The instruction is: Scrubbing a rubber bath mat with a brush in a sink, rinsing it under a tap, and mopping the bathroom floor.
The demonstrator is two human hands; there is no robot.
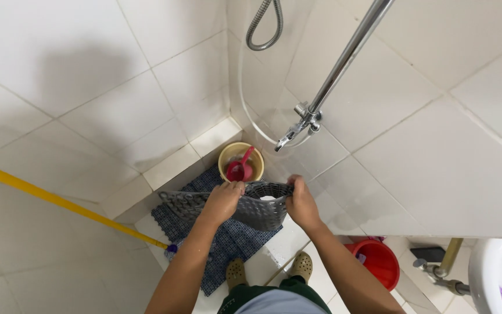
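Note:
I look down into a tiled shower corner. Both hands hold up a grey rubber mat (260, 210) with a perforated pattern. My left hand (223, 200) grips its upper edge on the left, my right hand (301, 203) grips it on the right. The mat sags between them and trails to the left. Below it a dark blue patterned floor mat (233, 244) lies on the floor. My feet in olive clogs (236, 272) stand at its near edge.
A yellow bucket (228, 158) holding a red dipper (240, 168) sits in the corner. A chrome shower rail and tap (308, 119) run overhead on the right. A yellow mop handle (59, 200) crosses at left. A red bucket (382, 260) and white sink (498, 273) stand at right.

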